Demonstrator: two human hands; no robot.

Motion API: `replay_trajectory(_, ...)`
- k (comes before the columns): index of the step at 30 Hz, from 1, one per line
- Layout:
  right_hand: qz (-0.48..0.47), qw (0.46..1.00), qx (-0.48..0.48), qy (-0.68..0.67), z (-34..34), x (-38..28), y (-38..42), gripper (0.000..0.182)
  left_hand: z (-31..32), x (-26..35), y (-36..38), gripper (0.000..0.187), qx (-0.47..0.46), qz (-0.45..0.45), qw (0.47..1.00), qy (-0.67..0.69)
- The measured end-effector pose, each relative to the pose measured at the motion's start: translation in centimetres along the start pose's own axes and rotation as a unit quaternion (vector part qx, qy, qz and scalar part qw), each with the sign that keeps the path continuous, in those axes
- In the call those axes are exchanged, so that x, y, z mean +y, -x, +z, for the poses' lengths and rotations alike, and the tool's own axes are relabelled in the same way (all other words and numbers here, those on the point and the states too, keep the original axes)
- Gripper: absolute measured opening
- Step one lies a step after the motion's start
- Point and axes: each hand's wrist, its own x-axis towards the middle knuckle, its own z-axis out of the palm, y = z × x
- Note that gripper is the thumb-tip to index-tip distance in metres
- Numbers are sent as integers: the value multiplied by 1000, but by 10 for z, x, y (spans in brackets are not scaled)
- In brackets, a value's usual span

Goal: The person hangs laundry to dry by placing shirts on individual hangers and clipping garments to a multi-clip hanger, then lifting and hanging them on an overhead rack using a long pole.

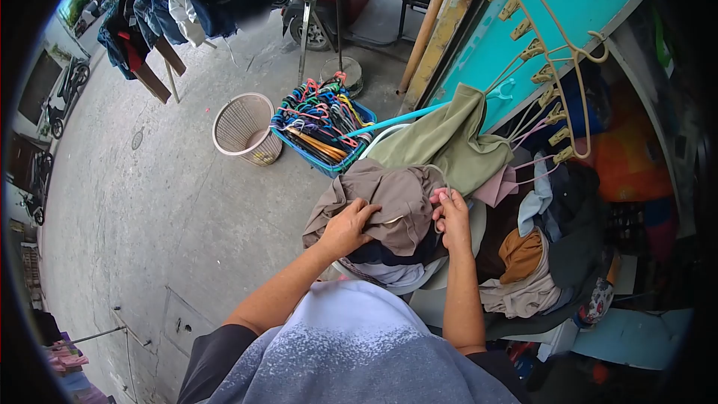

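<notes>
A taupe brown garment (389,187) is bunched over a white tub (479,238) right in front of me. My left hand (348,230) is closed on its near left side, fingers curled into the cloth. At the garment's right edge, my right hand (452,218) pinches a thin pale cord (446,177) that loops up from the cloth. Dark and whitish clothes (389,274) show underneath. Just behind lies an olive green garment (449,135), draped across the back of the tub.
A blue basket (329,167) full of hangers and a beige wastebasket (247,131) stand ahead. A turquoise pole (404,118) slants over the basket. Clothes fill another tub at right, including a brown-orange piece (521,256). A clip hanger (572,52) hangs upper right; jeans (161,7) hang upper left.
</notes>
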Motion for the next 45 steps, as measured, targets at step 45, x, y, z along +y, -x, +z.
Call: replay_trajectory(45,-410,594,-302,623,125,20,11,40,-112,-20,9,37,130,-169,828,518)
